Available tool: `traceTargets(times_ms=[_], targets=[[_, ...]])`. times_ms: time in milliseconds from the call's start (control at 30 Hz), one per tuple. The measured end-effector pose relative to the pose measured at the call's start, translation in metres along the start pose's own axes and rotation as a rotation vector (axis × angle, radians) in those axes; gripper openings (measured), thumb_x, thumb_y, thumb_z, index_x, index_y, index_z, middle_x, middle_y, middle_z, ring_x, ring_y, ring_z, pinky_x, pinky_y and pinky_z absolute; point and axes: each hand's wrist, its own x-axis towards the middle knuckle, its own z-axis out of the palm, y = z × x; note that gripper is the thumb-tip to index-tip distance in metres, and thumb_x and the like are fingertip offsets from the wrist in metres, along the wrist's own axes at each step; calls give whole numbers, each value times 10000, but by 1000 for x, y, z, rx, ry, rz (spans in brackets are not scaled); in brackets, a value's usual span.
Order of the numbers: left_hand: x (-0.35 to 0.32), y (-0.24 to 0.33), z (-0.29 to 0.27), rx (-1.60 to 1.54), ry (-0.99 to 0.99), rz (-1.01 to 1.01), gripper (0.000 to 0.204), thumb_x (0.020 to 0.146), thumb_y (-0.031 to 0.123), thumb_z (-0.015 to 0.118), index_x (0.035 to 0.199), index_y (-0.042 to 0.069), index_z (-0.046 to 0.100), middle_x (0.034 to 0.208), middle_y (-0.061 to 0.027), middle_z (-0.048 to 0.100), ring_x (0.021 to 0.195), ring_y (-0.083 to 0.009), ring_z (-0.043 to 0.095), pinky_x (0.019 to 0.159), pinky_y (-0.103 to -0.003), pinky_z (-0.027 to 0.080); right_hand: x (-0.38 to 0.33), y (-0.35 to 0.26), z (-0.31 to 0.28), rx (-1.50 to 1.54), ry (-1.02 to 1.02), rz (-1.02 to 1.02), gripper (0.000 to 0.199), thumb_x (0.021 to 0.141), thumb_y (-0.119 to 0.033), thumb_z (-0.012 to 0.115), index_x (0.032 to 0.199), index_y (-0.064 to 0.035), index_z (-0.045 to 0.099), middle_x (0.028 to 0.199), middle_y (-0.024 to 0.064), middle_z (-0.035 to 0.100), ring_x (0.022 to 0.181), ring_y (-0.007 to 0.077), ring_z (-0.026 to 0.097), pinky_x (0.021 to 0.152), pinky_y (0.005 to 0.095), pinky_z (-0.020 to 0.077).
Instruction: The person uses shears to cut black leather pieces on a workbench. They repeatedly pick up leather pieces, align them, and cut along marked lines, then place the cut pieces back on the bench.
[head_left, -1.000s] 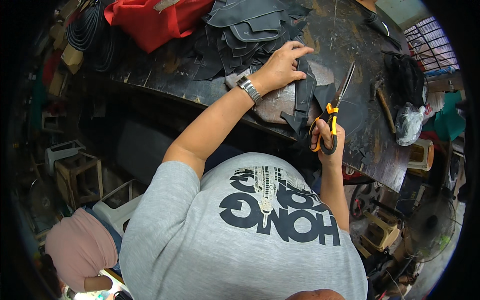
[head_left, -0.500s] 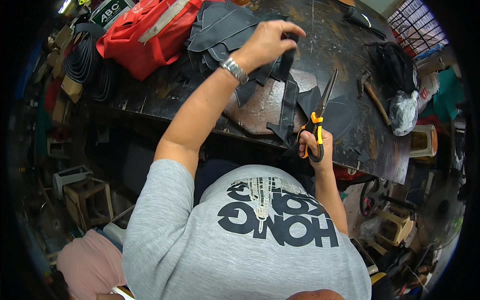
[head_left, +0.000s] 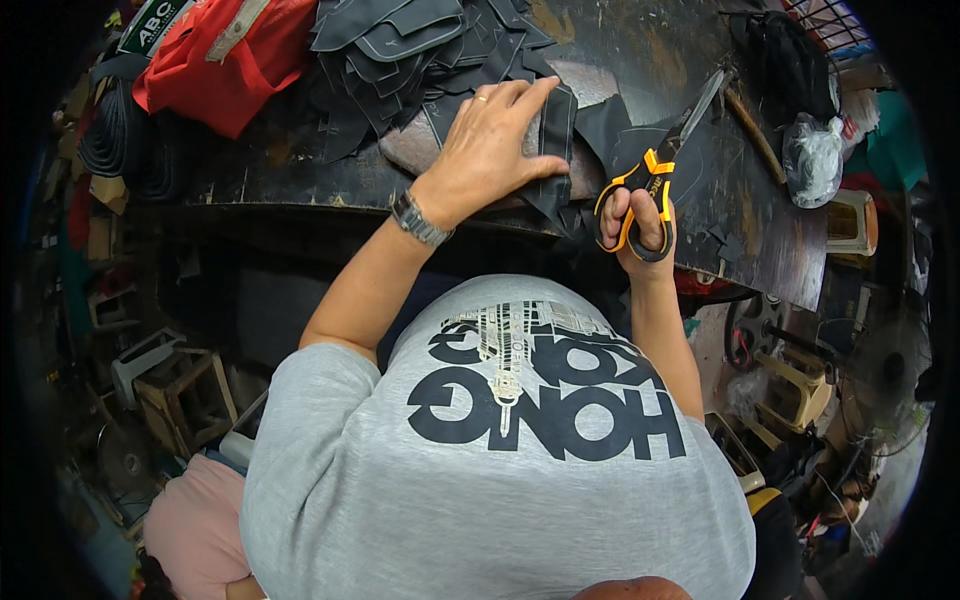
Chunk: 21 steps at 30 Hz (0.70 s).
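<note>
My left hand, with a metal watch on its wrist, rests over a narrow dark strip of sheet material. Its thumb stands well apart from the fingers, and the palm side is hidden. On the right, my right hand has its fingers through the handles of black-and-orange scissors. The blades point up and away to the right and look closed or nearly so. Beneath the strip shows a shiny brownish slab. Another dark cut piece lies between the strip and the scissors.
A heap of dark cut pieces covers the table's back middle. Left of it sit a red bag and rolled black material. At the right are a wooden-handled hammer, a black bag and a clear plastic bag.
My left hand has come down and nearer, from holding up a dark piece to lying spread over the strip. The scissors have shifted slightly rightward. The whole view has also shifted.
</note>
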Motion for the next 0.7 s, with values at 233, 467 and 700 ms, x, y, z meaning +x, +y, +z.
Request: traceTargets(times_ms=[233, 467, 700], targets=[[-11, 6, 10, -62, 65, 42, 820, 683, 372, 828, 1376, 101, 484, 1287, -139, 560, 1246, -320, 471, 1048, -430, 346, 3, -1, -8, 178, -6, 23, 437, 906, -468, 624, 775, -51, 604, 630, 57, 562, 512, 134, 528, 468, 227, 438], [-5, 4, 2, -240, -77, -64, 623, 696, 203, 822, 1276, 149, 601, 795, -48, 641, 757, -208, 618, 767, -355, 474, -1, -30, -29, -5, 255, -192, 353, 904, -380, 669, 813, -43, 615, 666, 53, 586, 554, 131, 570, 490, 233, 479], [-8, 5, 6, -492, -57, -129, 529, 777, 91, 767, 1282, 138, 615, 800, -15, 627, 701, -96, 626, 649, -239, 506, 7, -25, -35, -197, 532, -258, 253, 861, -246, 743, 859, -18, 631, 693, 48, 603, 566, 116, 593, 503, 237, 508]])
